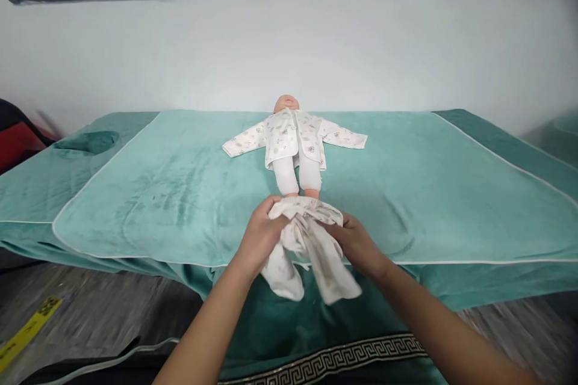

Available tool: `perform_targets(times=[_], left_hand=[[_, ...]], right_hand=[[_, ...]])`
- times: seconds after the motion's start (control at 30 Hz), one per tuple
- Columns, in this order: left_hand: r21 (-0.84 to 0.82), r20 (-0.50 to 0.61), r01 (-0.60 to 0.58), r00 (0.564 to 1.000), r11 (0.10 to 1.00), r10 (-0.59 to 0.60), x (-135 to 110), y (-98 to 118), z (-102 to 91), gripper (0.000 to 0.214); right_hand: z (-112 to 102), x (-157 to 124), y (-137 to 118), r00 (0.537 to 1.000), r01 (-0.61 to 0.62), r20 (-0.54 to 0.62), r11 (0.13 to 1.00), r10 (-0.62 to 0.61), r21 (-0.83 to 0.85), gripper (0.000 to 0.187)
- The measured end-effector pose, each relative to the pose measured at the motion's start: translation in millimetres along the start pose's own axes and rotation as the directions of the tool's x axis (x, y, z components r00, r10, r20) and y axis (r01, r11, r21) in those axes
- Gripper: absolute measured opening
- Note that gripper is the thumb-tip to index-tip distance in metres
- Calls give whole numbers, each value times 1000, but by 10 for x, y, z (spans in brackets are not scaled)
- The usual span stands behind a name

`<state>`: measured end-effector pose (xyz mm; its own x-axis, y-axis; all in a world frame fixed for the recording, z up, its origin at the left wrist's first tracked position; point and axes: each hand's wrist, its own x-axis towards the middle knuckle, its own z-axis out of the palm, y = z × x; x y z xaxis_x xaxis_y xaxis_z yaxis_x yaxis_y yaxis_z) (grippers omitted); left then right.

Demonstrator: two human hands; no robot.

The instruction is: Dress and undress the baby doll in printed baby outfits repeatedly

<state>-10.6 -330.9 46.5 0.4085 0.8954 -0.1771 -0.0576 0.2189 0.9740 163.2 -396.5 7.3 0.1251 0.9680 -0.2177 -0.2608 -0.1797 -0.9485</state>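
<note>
A baby doll [293,144] lies on its back on a teal towel [180,192], arms spread, dressed in a printed white jacket and white leggings. Just below its feet I hold a pair of small printed white trousers [311,252] by the waistband. My left hand [261,233] grips the left side of the waistband, fingers closed on the cloth. My right hand [356,242] grips the right side the same way. The two trouser legs hang down over the bed's front edge.
The towel covers a teal bed [519,150] against a white wall. A folded teal cloth [88,141] lies at the far left. A red and dark object [15,135] sits at the left edge. Wooden floor with a yellow tape [31,328] lies below.
</note>
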Motion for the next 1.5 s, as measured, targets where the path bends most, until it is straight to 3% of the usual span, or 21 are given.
perform_targets(times=[0.1,0.17,0.23,0.33,0.47,0.57,0.67,0.7,0.77,0.83,0.9,1.0,1.07,1.2,1.3,1.37,1.43,1.5], left_hand=[[393,-51,-163,979,905,198,311,83,85,2],[564,4,-199,971,802,238,475,104,141,8],[632,58,-206,974,747,219,577,106,181,10],[611,137,-230,973,758,184,615,136,202,7],[473,329,-216,943,854,57,553,320,171,15],[377,462,-104,883,920,-89,566,509,122,27],[404,531,-74,831,912,-167,720,650,78,30],[410,523,-69,834,910,-173,799,677,73,29],[409,440,-61,887,911,-138,979,698,92,26],[441,318,-102,947,892,-50,1164,682,151,21],[517,223,-205,970,831,100,1334,638,238,15],[631,154,-325,942,704,297,1514,555,353,16],[679,147,-336,933,653,327,1553,509,383,20],[624,271,-343,938,702,217,1412,506,309,18],[520,430,-328,898,788,90,1262,591,226,38],[492,475,-334,877,804,74,1247,636,215,43],[511,386,-359,908,781,165,1322,626,253,33],[552,218,-372,928,746,301,1450,550,322,26]], right_hand=[[-102,224,71,968,90,-200,950,-154,-299,32],[-156,361,80,942,68,-260,878,-213,-474,32],[-181,448,67,940,46,-253,818,-230,-574,36],[-191,475,54,943,78,-224,818,-245,-570,38],[-277,471,94,930,245,-182,908,-319,-339,32],[-415,578,104,882,363,-207,890,-424,-275,23],[-510,780,49,824,416,-251,843,-508,-341,14],[-518,855,19,808,424,-257,826,-530,-372,13],[-501,997,-44,789,417,-264,799,-555,-434,13],[-458,1120,-102,801,372,-286,811,-526,-451,16],[-414,1219,-149,823,336,-308,846,-477,-414,21],[-389,1311,-202,839,342,-300,869,-453,-356,26],[-410,1330,-225,844,352,-302,882,-444,-314,28],[-483,1295,-243,899,326,-274,940,-342,-103,26],[-487,1259,-254,913,320,-255,947,-319,-41,20],[-464,1251,-267,913,317,-262,948,-312,-24,19],[-445,1259,-280,912,315,-271,949,-309,-21,23],[-450,1292,-291,909,306,-283,951,-305,-42,29]])
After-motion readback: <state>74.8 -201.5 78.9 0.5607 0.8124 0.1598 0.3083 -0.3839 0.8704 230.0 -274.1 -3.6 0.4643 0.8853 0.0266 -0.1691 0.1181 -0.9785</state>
